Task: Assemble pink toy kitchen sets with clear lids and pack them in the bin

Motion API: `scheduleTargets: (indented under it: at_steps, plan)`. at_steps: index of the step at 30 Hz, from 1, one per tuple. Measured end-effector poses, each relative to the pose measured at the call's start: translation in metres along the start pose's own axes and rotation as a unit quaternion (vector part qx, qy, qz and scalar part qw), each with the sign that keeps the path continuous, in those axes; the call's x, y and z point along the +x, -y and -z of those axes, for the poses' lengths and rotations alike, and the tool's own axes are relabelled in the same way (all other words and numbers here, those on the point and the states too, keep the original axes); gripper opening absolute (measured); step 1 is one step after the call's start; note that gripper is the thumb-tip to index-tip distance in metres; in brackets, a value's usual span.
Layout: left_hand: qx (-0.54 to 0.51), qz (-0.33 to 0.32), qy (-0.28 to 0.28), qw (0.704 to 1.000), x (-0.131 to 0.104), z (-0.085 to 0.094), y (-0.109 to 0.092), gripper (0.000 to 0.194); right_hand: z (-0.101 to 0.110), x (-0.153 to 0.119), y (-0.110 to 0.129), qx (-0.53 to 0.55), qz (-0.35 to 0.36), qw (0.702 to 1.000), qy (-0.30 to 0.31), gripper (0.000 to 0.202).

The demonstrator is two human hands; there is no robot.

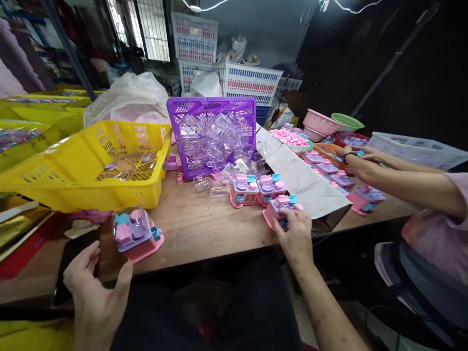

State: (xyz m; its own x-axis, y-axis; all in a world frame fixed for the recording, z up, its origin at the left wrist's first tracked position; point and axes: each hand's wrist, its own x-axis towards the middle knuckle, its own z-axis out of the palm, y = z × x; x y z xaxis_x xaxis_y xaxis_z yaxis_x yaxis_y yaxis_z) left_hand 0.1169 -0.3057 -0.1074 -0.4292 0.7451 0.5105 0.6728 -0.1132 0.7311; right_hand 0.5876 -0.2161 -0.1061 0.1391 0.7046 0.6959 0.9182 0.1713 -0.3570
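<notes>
Near the table's front edge on the left stands a pink and purple toy kitchen (135, 234) with small pink and blue parts on top. My left hand (98, 287) is just in front of it, thumb and fingers apart, holding nothing. My right hand (296, 231) has its fingers on another toy kitchen (272, 209) at the right; the fingertips are partly against its front side. Behind that one, two more toy kitchens (244, 190) stand side by side. Clear plastic covers (219, 139) fill a tilted purple basket (212, 102) and spill onto the table (204, 229).
A yellow basket (87, 190) with a few clear covers stands at the left, near a dark phone (75, 263). A white cardboard divider (303, 180) runs along the right. Beyond it, another person's arms (387, 168) reach among toy kitchens and coloured baskets.
</notes>
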Motion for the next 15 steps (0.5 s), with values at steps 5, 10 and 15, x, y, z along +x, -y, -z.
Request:
scheduleTargets:
  at_steps: [5,10,15]
  plan:
    - [-0.034,-0.115,0.121,0.985,-0.049,-0.011,-0.042,0.046,0.025,-0.006,0.002,0.093,0.064,0.993,0.044,0.019]
    - [-0.078,-0.17,0.291,0.938,-0.027,-0.081,-0.068,0.116,0.018,-0.017,0.065,0.297,0.109,0.931,0.181,0.028]
    - [-0.185,-0.11,0.335,0.917,0.006,-0.127,-0.059,0.145,-0.011,0.023,0.122,0.378,0.151,0.848,0.34,0.041]
